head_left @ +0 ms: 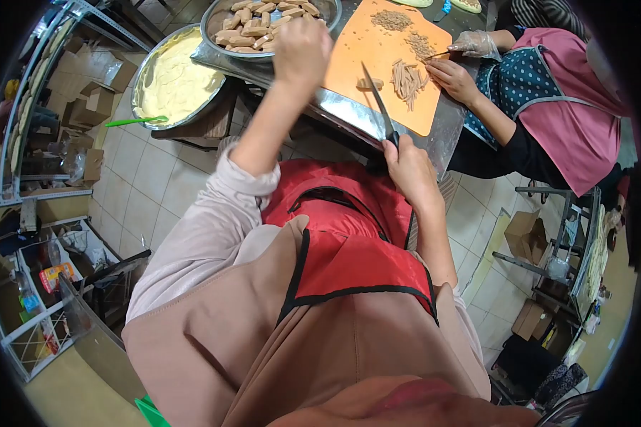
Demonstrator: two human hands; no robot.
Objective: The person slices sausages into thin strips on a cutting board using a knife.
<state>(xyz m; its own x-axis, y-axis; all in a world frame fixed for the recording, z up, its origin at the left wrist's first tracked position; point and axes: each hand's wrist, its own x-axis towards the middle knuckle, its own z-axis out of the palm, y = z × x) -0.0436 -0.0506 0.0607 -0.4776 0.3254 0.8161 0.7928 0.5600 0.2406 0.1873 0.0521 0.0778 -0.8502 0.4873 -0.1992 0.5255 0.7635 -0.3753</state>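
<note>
My right hand (412, 167) is closed around the black handle of a kitchen knife (379, 102), its blade slanting up over the orange cutting board (349, 64). Beside the blade lies a short piece of sausage (365, 84), and to its right a heap of sausage strips (409, 82). My left hand (303, 57) is over the near right rim of a metal bowl (205, 32) filled with sausage pieces (253, 27). It is blurred and seen from the back, so its fingers are hidden. Finely chopped bits (392, 20) lie farther back on the board.
At the right, a co-worker's gloved hand (477, 45) and bare hand (454, 80) work at the same board with a blade. A large basin of pale yellow cream (178, 75) with a green-handled utensil (139, 121) stands left. Metal table edge (349, 117) runs before me.
</note>
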